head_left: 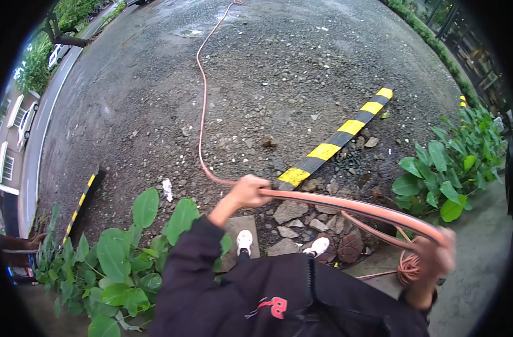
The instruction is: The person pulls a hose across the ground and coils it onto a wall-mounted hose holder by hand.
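Note:
An orange-pink hose with a dark stripe is stretched between my two hands in front of my body. My left hand is wrapped round it near the middle of the view. At the right, my right hand grips the other end of this span and is smeared by motion. From my left hand the hose runs away over the gravel to the far top. A loop hangs below the span near my right hand. Beneath that hand, a coiled bundle of hose lies on the ground.
A yellow-and-black striped barrier lies on the gravel ahead; another striped barrier is at the left. Leafy plants grow at the left, with more plants at the right. Broken stones lie before my shoes.

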A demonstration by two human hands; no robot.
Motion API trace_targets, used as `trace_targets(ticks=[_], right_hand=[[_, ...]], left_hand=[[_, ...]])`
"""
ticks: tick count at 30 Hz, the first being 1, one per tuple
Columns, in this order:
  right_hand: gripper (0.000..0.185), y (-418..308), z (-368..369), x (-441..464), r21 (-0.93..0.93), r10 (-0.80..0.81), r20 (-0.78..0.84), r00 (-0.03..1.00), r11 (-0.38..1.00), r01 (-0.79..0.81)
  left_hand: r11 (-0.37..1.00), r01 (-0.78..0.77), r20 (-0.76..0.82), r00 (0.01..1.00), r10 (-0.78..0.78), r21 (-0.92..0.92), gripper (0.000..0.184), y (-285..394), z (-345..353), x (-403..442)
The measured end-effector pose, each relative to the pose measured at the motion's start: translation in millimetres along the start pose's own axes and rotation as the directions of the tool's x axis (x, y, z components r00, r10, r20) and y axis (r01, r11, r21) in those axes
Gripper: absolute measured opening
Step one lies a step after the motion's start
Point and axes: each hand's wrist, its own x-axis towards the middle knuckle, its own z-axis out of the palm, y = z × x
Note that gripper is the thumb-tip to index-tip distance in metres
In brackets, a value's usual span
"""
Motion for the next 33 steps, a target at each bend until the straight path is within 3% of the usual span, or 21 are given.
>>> trace_targets(ticks=[4,5,6,8,9,11,13,14,15,16,17,18,19,20,21,23,26,27,28,29,33], right_hand=[[0.046,-164,-21,-108,0.024,-0.106,0.376,0.92,0.994,0.104],[0.017,-181,12,-137,-0.085,-0.25,0.139,0.958,0.961,0.263],[0.023,-195,35,-159,-0.231,-0.411,-0.094,0.907,0.895,0.382],[0.028,-225,54,-188,-0.336,-0.347,-0.021,0.938,0.886,0.32],[0.035,-234,58,-201,-0.408,-0.243,0.078,0.967,0.877,0.253],[0.027,-236,45,-221,-0.407,-0.307,-0.087,0.948,0.879,0.248],[0.032,-229,13,-236,-0.353,-0.401,-0.318,0.859,0.891,0.285],[0.034,-205,21,-193,-0.596,-0.619,-0.672,0.408,0.778,0.2],[0.047,-179,30,-147,-0.601,-0.604,-0.772,-0.197,0.795,-0.08],[0.033,-165,-7,-140,-0.531,-0.565,-0.797,0.215,0.824,0.196],[0.022,-151,-44,-133,-0.195,-0.378,-0.633,0.675,0.922,0.334],[0.02,-137,-80,-126,0.042,-0.154,-0.378,0.913,0.982,0.183],[0.012,-92,-91,-96,0.102,-0.117,-0.384,0.916,0.981,0.168],[0.01,-55,-90,-63,0.105,-0.01,-0.468,0.883,0.992,0.067],[0.01,-18,-66,-18,0.3,0.152,-0.414,0.897,0.954,-0.023],[0.01,53,-57,30,0.054,0.233,-0.38,0.895,0.972,-0.23],[0.015,140,-26,91,-0.187,0.299,-0.187,0.936,0.924,-0.333],[0.019,153,-7,102,-0.21,0.328,-0.112,0.938,0.915,-0.345],[0.021,182,1,113,-0.286,0.206,-0.01,0.978,0.937,-0.201],[0.021,187,10,119,-0.387,0.336,0.092,0.937,0.88,-0.277],[0.017,230,17,124,-0.519,0.327,0.252,0.911,0.84,-0.158]], left_hand=[[0.986,-0.061,0.121,0.992,0.043,0.153,0.018,-25,79,76],[0.984,-0.086,0.128,0.99,0.066,0.158,0.018,-31,90,94],[0.964,-0.124,0.13,0.987,0.095,0.236,0.019,-41,103,111],[0.911,-0.245,0.096,0.97,0.225,0.331,0.023,-58,123,138],[0.918,-0.185,0.164,0.977,0.134,0.35,0.023,-61,130,145],[0.899,-0.101,0.164,0.986,0.033,0.425,0.035,-53,140,150],[0.899,0.1,-0.016,0.995,-0.103,0.426,0.046,-35,121,138],[0.881,0.078,-0.122,0.992,-0.023,0.467,0.038,-57,111,127],[0.856,0.014,-0.244,0.961,0.132,0.517,0.03,-75,86,109],[0.676,0.21,-0.253,0.967,-0.037,0.706,0.019,-78,44,90],[0.589,0.373,-0.356,0.922,-0.151,0.717,0.019,-104,2,65],[0.583,0.492,-0.486,0.855,-0.183,0.646,0.022,-101,-53,30],[0.445,0.632,-0.6,0.766,-0.231,0.635,0.031,-92,-104,-1],[0.513,0.835,-0.819,0.43,-0.379,0.201,0.04,-59,-145,-28],[0.613,0.789,-0.858,0.343,-0.382,0.042,0.06,-81,-195,-77],[0.584,0.761,-0.867,0.059,-0.494,-0.281,0.03,-70,-273,-173],[0.657,0.606,-0.892,-0.248,-0.378,-0.448,0.015,41,-314,-276],[0.921,0.259,-0.933,0.137,-0.332,-0.29,0.023,45,-337,-348],[0.884,0.388,-0.962,-0.034,-0.27,-0.262,0.024,74,-344,-381],[0.841,0.474,-0.965,-0.165,-0.205,-0.26,0.025,104,-342,-389],[0.797,0.566,-0.969,-0.229,-0.091,-0.209,0.028,159,-344,-380]])
